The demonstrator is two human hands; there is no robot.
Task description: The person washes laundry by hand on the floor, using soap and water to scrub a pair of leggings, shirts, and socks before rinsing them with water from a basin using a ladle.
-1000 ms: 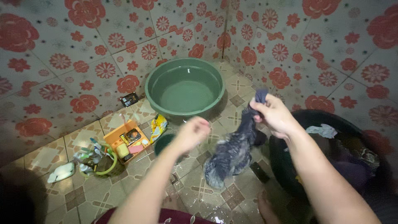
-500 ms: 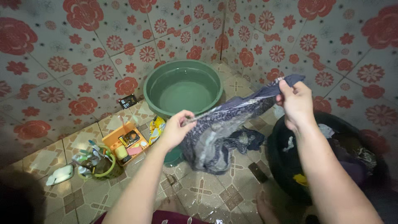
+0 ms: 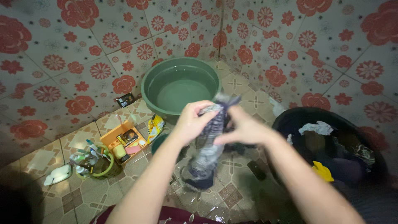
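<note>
Above the wet tiled floor [image 3: 232,166], both hands wring a dark, soaked garment [image 3: 207,153] in mid-air.

Nearest the camera, the left hand [image 3: 191,122] and the right hand [image 3: 244,129] are each clamped on the upper part of the cloth, close together, and its bunched lower end hangs free between the forearms, clear of the floor. It looks soft and limp, heavy with water and likely slippery, so a firm grip on the gathered top, where the fabric is thickest, seems the surest hold. To the right stands a black tub [image 3: 290,120] with other laundry in it; to the left, an orange tray [image 3: 112,140] of small toiletries and a small green basket [image 3: 105,169]. Farther off, against the flowered wall tiles [image 3: 83,70], a large green basin [image 3: 149,81] holds water.
</note>
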